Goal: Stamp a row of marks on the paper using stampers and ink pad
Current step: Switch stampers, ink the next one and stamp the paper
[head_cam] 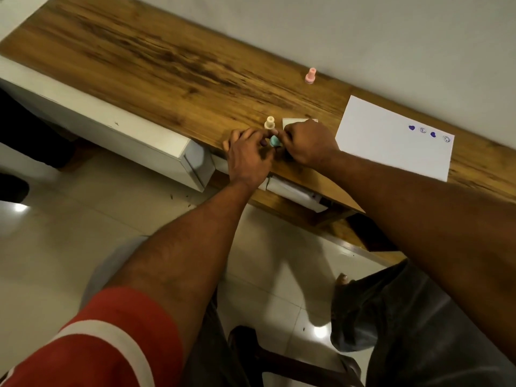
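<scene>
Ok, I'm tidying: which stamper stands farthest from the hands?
The pink stamper, alone by the wall; the beige stamper and teal stamper are beside the left hand.

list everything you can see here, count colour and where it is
table: 1, brown wood, along the wall
paper: 1, white, right on table
stamped marks: 4, blue-purple, row by paper's far right edge
pink stamper: 1, pink, upright by the wall
beige stamper: 1, beige, upright just beyond left-hand grip
teal stamper: 1, teal, between both grips
flat box, maybe ink pad: 1, white, partly hidden behind right-hand grip
cabinet: 1, white, under table at left
sleeve: 1, red with white stripe, bottom left
left-hand grip: 1, at teal stamper, hold unclear
right-hand grip: 1, fingers curled on teal stamper
</scene>
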Available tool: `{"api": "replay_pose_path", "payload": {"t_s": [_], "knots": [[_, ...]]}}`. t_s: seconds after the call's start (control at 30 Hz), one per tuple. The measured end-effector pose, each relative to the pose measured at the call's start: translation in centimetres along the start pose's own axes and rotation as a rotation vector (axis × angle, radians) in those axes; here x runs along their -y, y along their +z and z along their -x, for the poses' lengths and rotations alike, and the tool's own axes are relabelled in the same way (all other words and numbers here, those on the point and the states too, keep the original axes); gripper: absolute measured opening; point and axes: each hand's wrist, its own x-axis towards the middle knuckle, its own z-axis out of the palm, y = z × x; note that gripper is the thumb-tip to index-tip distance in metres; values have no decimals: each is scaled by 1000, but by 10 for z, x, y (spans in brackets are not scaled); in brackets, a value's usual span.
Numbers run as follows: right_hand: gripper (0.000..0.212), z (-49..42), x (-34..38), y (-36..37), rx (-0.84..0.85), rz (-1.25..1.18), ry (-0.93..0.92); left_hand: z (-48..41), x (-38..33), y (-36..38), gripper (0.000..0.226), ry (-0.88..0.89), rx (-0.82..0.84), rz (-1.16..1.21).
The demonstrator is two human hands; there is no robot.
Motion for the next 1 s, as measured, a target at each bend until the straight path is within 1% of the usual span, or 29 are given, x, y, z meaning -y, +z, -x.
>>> {"api": "replay_pose_path", "payload": {"t_s": [0.07,0.13,0.23,0.3,0.4,0.47,0.57,0.77,0.87,1.0], "knots": [[63,-1,1,2,-9,21,-5,0,-1,1,34,-17,10,26],[62,-3,3,4,-39,56,-4,-1,-3,2,32,-37,6,34],[59,-8,5,2,-22,80,-24,-6,-5,1,28,-67,-15,43],[59,-12,4,-1,8,98,-48,-8,-5,0,24,-79,-25,52],[58,-19,3,-6,117,130,-92,-8,-3,3,22,-102,-16,81],[57,-22,1,-8,172,167,-128,-7,0,6,22,-117,9,93],[57,-24,-2,-9,187,215,-182,-7,3,9,26,-123,17,121],[56,-20,-4,-2,210,172,-192,-7,8,11,34,-138,54,80],[54,-20,-6,-6,149,133,-204,-8,7,10,37,-165,79,71],[37,-18,-15,-16,73,37,-196,-13,5,9,44,-196,121,38]]}}
